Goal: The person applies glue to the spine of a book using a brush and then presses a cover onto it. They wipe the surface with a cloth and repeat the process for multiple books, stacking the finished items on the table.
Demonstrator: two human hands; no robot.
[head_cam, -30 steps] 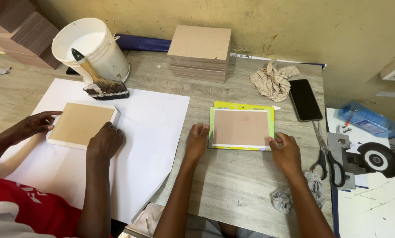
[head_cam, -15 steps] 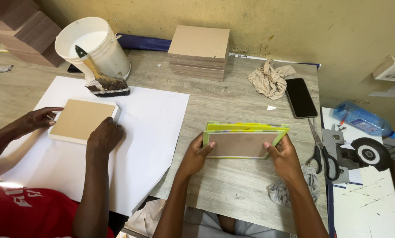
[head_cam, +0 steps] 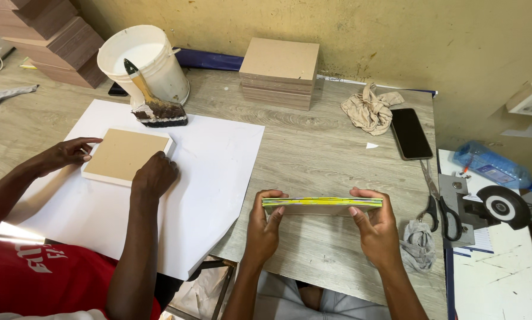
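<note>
Board: a thin flat panel (head_cam: pixel 321 205) with yellow paper wrapped over its edge, lifted off the worktop (head_cam: pixel 313 148) and turned edge-on to the camera, near the middle of the scene.
Handling: looks stiff and light, since it stays straight held only at its two ends; the paper skin may be smooth and could shift under the fingers if the paste on it is wet, though that cannot be told here.
Where to hold: the two short ends, thumbs on the near side, fingers behind, clear of the long yellow edge.
Left hand (head_cam: pixel 265 222): clasped on the board's left end, wrist low, forearm rising from the near edge.
Right hand (head_cam: pixel 374 224): clasped on the right end, mirroring the left.
Neighbour: another person's two hands press a similar board (head_cam: pixel 125 155) onto a white sheet (head_cam: pixel 218 160) at left.
Nearby: scissors (head_cam: pixel 435 207) and a crumpled rag (head_cam: pixel 419 243) at right; bucket (head_cam: pixel 144 62) with brush (head_cam: pixel 150 101) far left.
</note>
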